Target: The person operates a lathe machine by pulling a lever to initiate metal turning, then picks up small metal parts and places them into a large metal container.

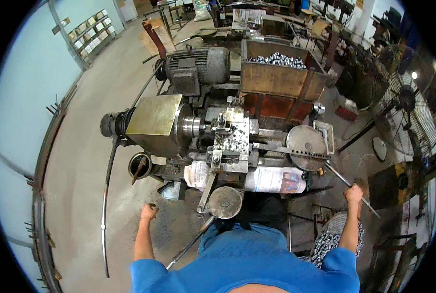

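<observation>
In front of me stands a small metal lathe with a spindle chuck (193,126) and a chip-covered cross slide (232,141). My right hand (353,193) is wrapped round a long steel lever (341,177) running from a perforated bar beside a round plate (306,144). My left hand (149,211) hangs to the left of the machine, apart from it, with its fingers curled; what they hold, if anything, is too small to make out. Nearest that hand is a round pot (139,166) with a brush-like stick in it. A second lever (191,244) extends from a round disc (225,202) near my waist.
An electric motor (198,66) sits behind the headstock. Beyond the lathe is a metal bin (271,78) of small shiny parts; a basket (336,225) of similar parts stands beside my right arm. A fan (407,100) is at right. A long rod (104,224) slopes down at left.
</observation>
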A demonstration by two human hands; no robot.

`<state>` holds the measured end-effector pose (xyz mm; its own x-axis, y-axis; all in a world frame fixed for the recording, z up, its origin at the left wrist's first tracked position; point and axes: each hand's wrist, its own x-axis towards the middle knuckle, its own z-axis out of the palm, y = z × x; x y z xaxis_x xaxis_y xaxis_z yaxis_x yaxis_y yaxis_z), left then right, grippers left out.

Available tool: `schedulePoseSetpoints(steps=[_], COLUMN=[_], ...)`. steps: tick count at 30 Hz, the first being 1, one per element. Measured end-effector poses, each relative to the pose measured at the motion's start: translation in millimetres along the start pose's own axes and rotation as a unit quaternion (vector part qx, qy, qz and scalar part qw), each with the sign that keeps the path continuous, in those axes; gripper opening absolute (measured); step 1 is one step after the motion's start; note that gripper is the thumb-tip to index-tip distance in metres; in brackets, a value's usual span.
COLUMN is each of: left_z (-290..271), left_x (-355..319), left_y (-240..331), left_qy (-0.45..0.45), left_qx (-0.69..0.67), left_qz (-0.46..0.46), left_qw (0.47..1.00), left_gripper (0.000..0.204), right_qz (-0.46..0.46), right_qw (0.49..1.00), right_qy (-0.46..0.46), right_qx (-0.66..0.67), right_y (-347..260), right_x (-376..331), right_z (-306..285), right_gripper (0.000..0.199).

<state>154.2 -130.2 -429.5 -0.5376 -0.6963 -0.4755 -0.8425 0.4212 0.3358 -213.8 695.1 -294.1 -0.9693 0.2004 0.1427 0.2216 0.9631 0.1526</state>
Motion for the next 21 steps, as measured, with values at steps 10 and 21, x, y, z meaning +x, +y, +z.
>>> schedulePoseSetpoints(steps=[10, 21], left_z=[32.8, -4.8], left_x=[-51.8, -1.1], left_y=[-19.5, 67.6], left_qy=[-0.122, 0.003], left_qx=[-0.152, -0.111], left_qz=[-0.067, 0.053], left_qw=[0.979, 0.992], left_gripper=[0.033, 0.034], right_qz=[0.023, 0.029], right_qw=[0.993, 0.984], right_qy=[-0.041, -0.078], right_qx=[0.109, 0.159], right_y=[-58.7, -69.2], right_x=[-158.3, -163.3], right_z=[-38.0, -60.9], right_gripper=[0.045, 0.041])
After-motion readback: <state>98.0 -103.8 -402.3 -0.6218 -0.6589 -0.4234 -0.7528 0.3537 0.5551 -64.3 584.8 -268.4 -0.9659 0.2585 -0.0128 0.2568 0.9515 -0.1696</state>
